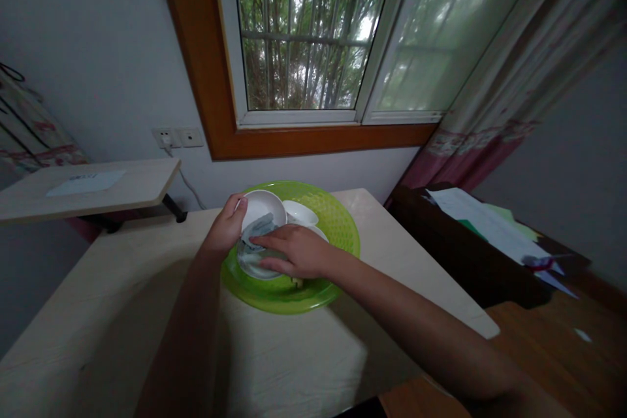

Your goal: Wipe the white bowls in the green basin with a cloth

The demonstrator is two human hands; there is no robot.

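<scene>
My left hand [227, 225] grips the left rim of a white bowl [265, 204], thumb over the edge, and tilts it toward me. A grey-blue cloth [255, 230] lies against the bowl's inside. My right hand [304, 252] presses on that cloth with its fingers stretched out. Below them sits another white dish [252, 266], partly covered by the cloth and fingers. All of this is over a round lime-green plastic basket [340, 212]. More white bowls [300, 212] stand in the basket, partly hidden by my right hand. A small yellowish piece [297, 282] shows under my right wrist.
The basket stands on a pale wooden table [294, 356] against the wall below a window [313, 32]. A raised shelf [93, 186] is at the left, near a wall socket with a plugged-in cord [169, 138]. Papers [482, 219] lie on a dark surface at the right.
</scene>
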